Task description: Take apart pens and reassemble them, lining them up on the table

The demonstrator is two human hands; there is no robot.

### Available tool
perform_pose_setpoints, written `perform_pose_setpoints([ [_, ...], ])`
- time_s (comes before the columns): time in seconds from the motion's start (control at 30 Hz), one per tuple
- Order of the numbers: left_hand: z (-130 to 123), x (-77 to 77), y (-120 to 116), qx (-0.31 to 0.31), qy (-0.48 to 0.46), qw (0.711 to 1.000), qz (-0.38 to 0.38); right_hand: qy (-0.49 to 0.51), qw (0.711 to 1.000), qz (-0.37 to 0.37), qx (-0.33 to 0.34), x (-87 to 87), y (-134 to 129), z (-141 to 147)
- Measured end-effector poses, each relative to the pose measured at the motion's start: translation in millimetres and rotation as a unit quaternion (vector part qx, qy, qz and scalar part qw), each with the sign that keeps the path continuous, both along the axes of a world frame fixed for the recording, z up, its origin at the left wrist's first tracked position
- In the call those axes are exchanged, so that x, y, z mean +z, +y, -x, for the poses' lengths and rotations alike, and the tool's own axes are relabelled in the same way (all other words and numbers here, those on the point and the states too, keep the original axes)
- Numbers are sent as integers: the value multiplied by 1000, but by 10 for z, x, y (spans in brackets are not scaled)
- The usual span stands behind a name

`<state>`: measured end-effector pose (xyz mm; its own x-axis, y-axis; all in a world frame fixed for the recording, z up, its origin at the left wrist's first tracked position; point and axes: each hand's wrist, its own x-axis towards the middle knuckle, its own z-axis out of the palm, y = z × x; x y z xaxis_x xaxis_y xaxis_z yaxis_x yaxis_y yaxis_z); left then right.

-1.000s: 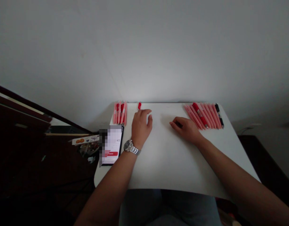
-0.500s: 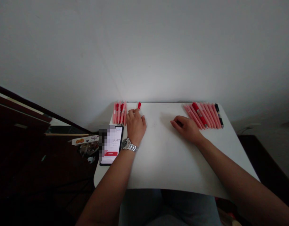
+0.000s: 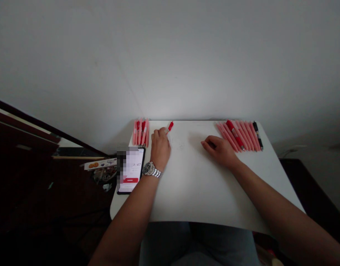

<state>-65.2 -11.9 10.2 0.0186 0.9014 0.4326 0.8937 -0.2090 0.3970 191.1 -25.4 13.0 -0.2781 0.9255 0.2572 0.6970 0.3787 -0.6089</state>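
My left hand [image 3: 160,146], with a metal watch [image 3: 149,169] on its wrist, is closed on a red pen [image 3: 170,126]. The pen's red end sticks out past the fingers towards the upper right; its lower part is hidden by the hand. Left of that hand lies a bunch of pink and red pens [image 3: 140,133]. My right hand [image 3: 218,149] rests on the table with its fingers curled in, and nothing shows in it. Beside it, at the right, is a row of pink pens [image 3: 243,135] with a red pen [image 3: 235,135] among them and a black pen [image 3: 258,136] at its end.
A phone [image 3: 132,173] with a lit screen lies by my left wrist, on the left side of the white table [image 3: 192,195]. The grey wall [image 3: 175,66] stands right behind the table. Dark clutter [image 3: 103,175] is on the left.
The red pen in my left hand has swung to the right and tilts more; more of it shows beyond the fingers. My right hand has stayed in place.
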Motion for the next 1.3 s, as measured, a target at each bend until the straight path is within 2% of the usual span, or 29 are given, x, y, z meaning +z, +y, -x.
perform_pose_setpoints([
  [0.3, -103, 79, -21, -119, -133, 984, -6, 26, 1000, -2, -16, 17, -9, -6],
  [0.47, -159, 93, -60, -182, -141, 973, 7, 47, 998, -24, -36, 21, -26, -20],
  [0.63, -199, 129, -95, -226, -130, 965, 25, 65, 991, -110, -36, 49, -35, -29],
  [0.73, -228, 139, -109, -257, -122, 958, 21, 59, 982, -177, -16, 51, -17, -38],
  [0.8, -255, 134, -120, -279, -114, 953, 17, 49, 980, -193, 11, 48, -9, -44],
  [0.97, -337, 100, -152, -308, -105, 945, 17, 20, 988, -127, 87, 23, -22, -53],
  [1.1, -373, 80, -167, -318, -105, 942, 11, -7, 991, -83, 104, -6, -32, -56],
  [1.3, -380, 76, -159, -316, -113, 942, 7, -4, 990, -82, 117, -26, -19, -64],
])
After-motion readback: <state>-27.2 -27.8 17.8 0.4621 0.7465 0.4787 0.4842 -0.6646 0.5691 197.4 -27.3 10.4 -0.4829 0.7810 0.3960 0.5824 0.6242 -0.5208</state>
